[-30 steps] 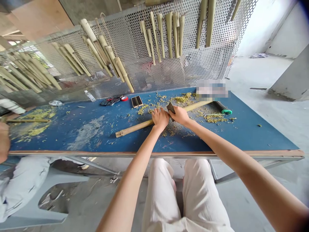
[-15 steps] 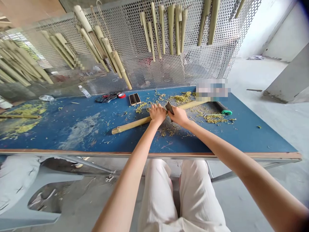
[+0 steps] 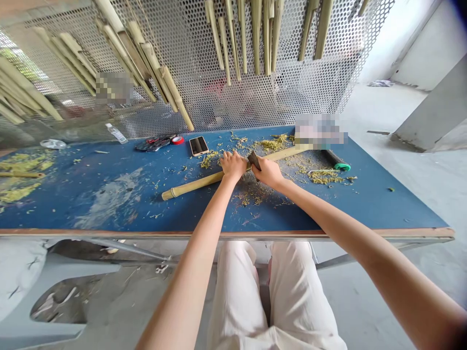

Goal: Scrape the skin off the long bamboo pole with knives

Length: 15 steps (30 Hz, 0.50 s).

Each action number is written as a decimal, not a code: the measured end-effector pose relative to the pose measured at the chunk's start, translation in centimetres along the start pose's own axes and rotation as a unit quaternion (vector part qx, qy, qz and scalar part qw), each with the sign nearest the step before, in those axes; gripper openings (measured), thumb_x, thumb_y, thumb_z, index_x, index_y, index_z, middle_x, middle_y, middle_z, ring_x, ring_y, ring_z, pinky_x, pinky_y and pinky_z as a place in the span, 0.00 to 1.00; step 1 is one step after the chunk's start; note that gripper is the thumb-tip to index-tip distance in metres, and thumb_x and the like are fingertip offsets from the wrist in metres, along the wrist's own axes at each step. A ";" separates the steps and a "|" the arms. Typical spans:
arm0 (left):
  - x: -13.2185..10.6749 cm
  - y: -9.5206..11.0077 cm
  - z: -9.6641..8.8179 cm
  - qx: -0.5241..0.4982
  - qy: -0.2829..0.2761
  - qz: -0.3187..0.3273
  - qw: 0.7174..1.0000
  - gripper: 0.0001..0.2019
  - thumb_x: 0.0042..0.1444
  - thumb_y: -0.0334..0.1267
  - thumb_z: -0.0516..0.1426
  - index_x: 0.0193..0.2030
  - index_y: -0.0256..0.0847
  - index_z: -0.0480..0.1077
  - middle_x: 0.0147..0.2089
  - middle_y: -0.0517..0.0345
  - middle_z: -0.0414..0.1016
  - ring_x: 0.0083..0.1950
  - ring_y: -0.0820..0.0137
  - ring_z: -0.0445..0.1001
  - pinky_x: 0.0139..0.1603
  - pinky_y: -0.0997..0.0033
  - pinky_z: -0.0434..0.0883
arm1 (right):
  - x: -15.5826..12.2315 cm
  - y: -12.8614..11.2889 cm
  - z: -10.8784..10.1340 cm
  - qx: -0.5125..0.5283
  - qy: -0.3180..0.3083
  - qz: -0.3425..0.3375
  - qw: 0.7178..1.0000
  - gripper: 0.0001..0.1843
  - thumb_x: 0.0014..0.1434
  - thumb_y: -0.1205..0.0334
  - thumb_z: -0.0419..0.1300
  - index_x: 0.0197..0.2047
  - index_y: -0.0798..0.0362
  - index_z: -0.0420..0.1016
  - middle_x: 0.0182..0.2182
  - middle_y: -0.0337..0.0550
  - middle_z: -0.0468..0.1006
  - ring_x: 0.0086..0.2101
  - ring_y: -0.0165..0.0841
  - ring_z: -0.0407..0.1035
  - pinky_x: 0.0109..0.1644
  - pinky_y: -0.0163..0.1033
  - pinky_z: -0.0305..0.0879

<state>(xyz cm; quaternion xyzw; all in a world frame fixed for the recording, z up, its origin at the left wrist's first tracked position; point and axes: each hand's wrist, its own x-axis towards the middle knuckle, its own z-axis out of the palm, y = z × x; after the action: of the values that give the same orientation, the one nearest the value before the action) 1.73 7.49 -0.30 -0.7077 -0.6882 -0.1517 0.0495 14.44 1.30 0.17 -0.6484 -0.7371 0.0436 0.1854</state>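
A bamboo pole [image 3: 197,185] lies slanted across the blue table, its near end at the left with a ring-shaped joint. My left hand [image 3: 233,165] is closed over the middle of the pole, pressing it from above. Close beside it, my right hand [image 3: 269,171] grips a dark, flat scraper blade [image 3: 254,159] tilted against the pole. The blade's lower edge is largely hidden by the fingers. Curled yellow-green shavings [image 3: 275,144] lie behind and around both hands.
A phone [image 3: 198,145], red tape roll [image 3: 177,140], and small bottle [image 3: 116,133] stand along the table's back. At right is a dark tool with a green end [image 3: 342,166]. Bamboo pieces [image 3: 256,39] hang on the perforated metal screen [image 3: 204,107]. The table's front edge [image 3: 401,233] crosses above my legs.
The view has turned slightly to the right, so the background sits further left. Both hands stay together at the pole's middle, with only a slight shift.
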 end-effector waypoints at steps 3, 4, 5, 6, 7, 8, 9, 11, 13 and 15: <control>0.5 -0.1 0.0 -0.005 -0.006 -0.004 1.000 0.22 0.67 0.35 0.43 0.59 0.34 0.71 0.64 0.35 0.72 0.68 0.51 0.67 0.67 0.51 0.65 | 0.0 0.0 0.0 0.000 -0.001 -0.001 1.000 0.16 0.69 0.58 0.48 0.53 0.55 0.72 0.42 0.56 0.83 0.41 0.45 0.78 0.38 0.39 0.65; 0.6 -0.1 0.1 -0.005 -0.007 -0.005 1.000 0.22 0.66 0.35 0.43 0.59 0.34 0.71 0.64 0.35 0.72 0.68 0.51 0.68 0.67 0.50 0.65 | 0.1 0.0 0.1 0.001 -0.001 -0.001 1.000 0.16 0.70 0.58 0.48 0.53 0.55 0.71 0.42 0.56 0.83 0.41 0.45 0.78 0.38 0.39 0.65; 0.7 -0.1 0.1 -0.005 -0.006 -0.006 1.000 0.22 0.66 0.35 0.43 0.59 0.34 0.71 0.64 0.35 0.73 0.68 0.51 0.68 0.67 0.50 0.65 | 0.1 0.0 0.1 0.001 0.000 0.000 1.000 0.16 0.70 0.58 0.49 0.53 0.56 0.71 0.41 0.56 0.83 0.41 0.45 0.78 0.39 0.38 0.65; 0.9 -0.2 0.1 -0.005 -0.007 -0.007 1.000 0.22 0.66 0.35 0.43 0.59 0.35 0.71 0.64 0.36 0.73 0.67 0.51 0.68 0.67 0.50 0.65 | 0.1 0.0 0.2 0.002 0.001 0.001 1.000 0.16 0.70 0.58 0.49 0.53 0.56 0.71 0.41 0.56 0.83 0.41 0.44 0.78 0.39 0.38 0.65; 1.0 -0.2 0.2 -0.006 -0.008 -0.008 1.000 0.23 0.66 0.35 0.43 0.59 0.35 0.72 0.64 0.36 0.73 0.67 0.51 0.68 0.67 0.50 0.65 | 0.2 0.1 0.2 0.003 0.002 0.002 1.000 0.16 0.70 0.58 0.48 0.53 0.56 0.71 0.41 0.56 0.83 0.40 0.44 0.78 0.39 0.38 0.65; 1.1 -0.2 0.2 -0.007 -0.010 -0.009 1.000 0.23 0.66 0.35 0.43 0.59 0.35 0.72 0.65 0.36 0.72 0.68 0.51 0.67 0.67 0.50 0.65 | 0.2 0.1 0.3 0.003 0.004 0.002 1.000 0.16 0.70 0.59 0.48 0.53 0.56 0.72 0.41 0.56 0.83 0.40 0.44 0.78 0.39 0.38 0.65; 1.3 -0.3 0.3 -0.008 -0.011 -0.009 1.000 0.23 0.66 0.35 0.43 0.59 0.35 0.72 0.65 0.36 0.72 0.68 0.51 0.67 0.67 0.50 0.65 | 0.3 0.2 0.4 0.004 0.006 0.002 1.000 0.16 0.70 0.59 0.48 0.53 0.56 0.72 0.41 0.56 0.83 0.40 0.44 0.77 0.39 0.38 0.65; 1.5 -0.4 0.4 -0.011 -0.010 -0.009 1.000 0.23 0.65 0.35 0.43 0.60 0.34 0.72 0.65 0.36 0.71 0.69 0.51 0.66 0.67 0.50 0.64 | 0.3 0.3 0.5 0.007 0.008 0.000 1.000 0.16 0.70 0.59 0.49 0.53 0.56 0.71 0.41 0.55 0.83 0.40 0.43 0.77 0.38 0.38 0.65; 1.8 -0.4 0.5 -0.014 -0.005 -0.008 1.000 0.24 0.65 0.36 0.44 0.60 0.34 0.72 0.65 0.35 0.72 0.69 0.50 0.66 0.67 0.49 0.64 | 0.4 0.3 0.5 0.010 0.010 -0.003 1.000 0.16 0.70 0.58 0.49 0.54 0.56 0.71 0.41 0.54 0.83 0.40 0.42 0.77 0.39 0.38 0.65; 2.0 -0.4 0.6 -0.016 -0.001 -0.007 1.000 0.24 0.64 0.35 0.44 0.61 0.35 0.72 0.65 0.36 0.72 0.69 0.50 0.66 0.67 0.47 0.64 | 0.5 0.3 0.5 0.011 0.011 -0.002 1.000 0.16 0.70 0.58 0.49 0.54 0.56 0.71 0.41 0.54 0.83 0.40 0.43 0.77 0.39 0.38 0.65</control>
<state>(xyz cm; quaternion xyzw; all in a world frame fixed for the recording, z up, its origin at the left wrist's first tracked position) 1.40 9.56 -0.36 -0.7040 -0.6904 -0.1623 0.0359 14.53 1.91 -0.32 -0.6453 -0.7358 0.0443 0.2004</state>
